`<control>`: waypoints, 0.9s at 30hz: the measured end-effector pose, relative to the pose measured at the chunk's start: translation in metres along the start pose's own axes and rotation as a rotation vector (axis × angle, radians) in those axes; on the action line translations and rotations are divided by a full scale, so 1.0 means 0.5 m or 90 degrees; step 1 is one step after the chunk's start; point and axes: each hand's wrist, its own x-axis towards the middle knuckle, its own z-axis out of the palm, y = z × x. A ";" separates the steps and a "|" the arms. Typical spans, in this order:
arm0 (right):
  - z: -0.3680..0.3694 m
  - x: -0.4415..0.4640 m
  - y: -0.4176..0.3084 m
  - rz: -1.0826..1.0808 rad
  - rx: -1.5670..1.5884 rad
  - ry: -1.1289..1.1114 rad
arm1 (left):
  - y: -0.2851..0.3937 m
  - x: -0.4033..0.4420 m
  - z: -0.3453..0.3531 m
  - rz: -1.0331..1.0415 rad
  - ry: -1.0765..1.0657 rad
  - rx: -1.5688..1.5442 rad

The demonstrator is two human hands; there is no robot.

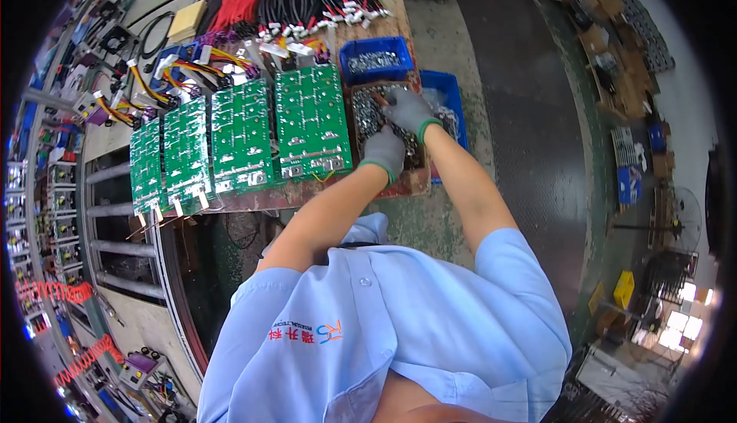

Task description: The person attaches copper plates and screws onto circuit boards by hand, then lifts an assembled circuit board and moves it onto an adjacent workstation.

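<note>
Both my hands wear grey gloves with green cuffs and reach over a box of small metal hardware. My left hand is over the near part of the box, its fingers curled in and one finger pointing into the pile. Just beyond it, to the right, my right hand bends over the hardware with bare fingertips drawn together. What either hand pinches is too small to make out. Left of the box lies a green circuit board with metal parts and a yellow wire at its near edge.
More green boards stand in a row to the left, wired with yellow and red connectors. Blue bins of small parts stand behind and right of the box. Black and red cable bundles lie at the back. A metal roller frame runs at left.
</note>
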 end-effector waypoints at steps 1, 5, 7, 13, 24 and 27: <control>-0.002 0.000 0.000 -0.007 -0.001 -0.014 | 0.003 -0.018 -0.013 -0.009 0.015 0.000; -0.004 -0.015 -0.015 0.015 -0.051 0.058 | 0.009 -0.143 -0.124 0.133 0.062 -0.060; -0.005 -0.027 -0.022 -0.008 -0.030 0.073 | -0.008 -0.220 -0.164 0.161 0.045 -0.150; 0.029 0.003 0.039 -0.082 0.136 0.077 | -0.201 -0.407 -0.183 0.153 0.076 -0.698; -0.069 -0.050 -0.045 -0.037 0.077 0.174 | -0.443 -0.431 -0.066 -0.325 0.470 -1.104; -0.126 -0.081 -0.063 -0.104 -0.013 0.255 | -0.474 -0.416 -0.049 -0.256 0.495 -1.131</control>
